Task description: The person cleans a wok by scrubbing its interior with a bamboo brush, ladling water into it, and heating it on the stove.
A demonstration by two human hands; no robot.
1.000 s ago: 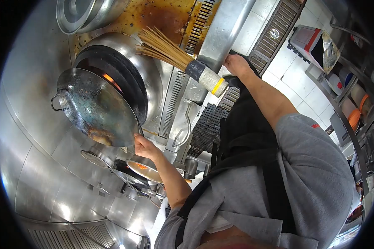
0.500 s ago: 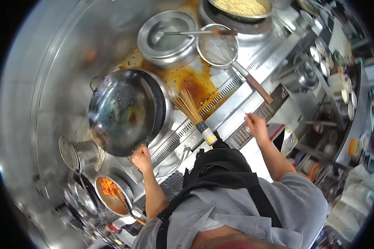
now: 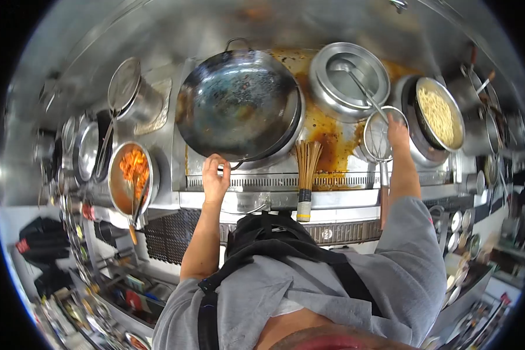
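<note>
At the left burner, my left hand [image 3: 214,177] has its fingers curled at the near loop handle of a large dark wok [image 3: 233,105]. The wok tips slightly, and its inside is bare, with a dull, stained sheen. My right hand [image 3: 398,133] is closed around the handle end of a ladle [image 3: 361,87], whose bowl rests in a round metal pot [image 3: 322,79] of clear liquid. Under that hand lies a wire-mesh strainer [image 3: 374,140] with a long wooden handle. A bamboo wok brush [image 3: 307,175] stands between my hands, at the stove's front edge.
At far right, a pan of noodles [image 3: 437,114] sits on a burner. On the left are a bowl of orange-red food [image 3: 118,189] with utensils and a metal container [image 3: 149,105] with a strainer on top. Brown liquid [image 3: 326,143] stains the stove top.
My right hand has reached forward from beside my body to the ladle's handle. The view has turned, bringing the stove square in front. My left hand stays at the wok's handle.
</note>
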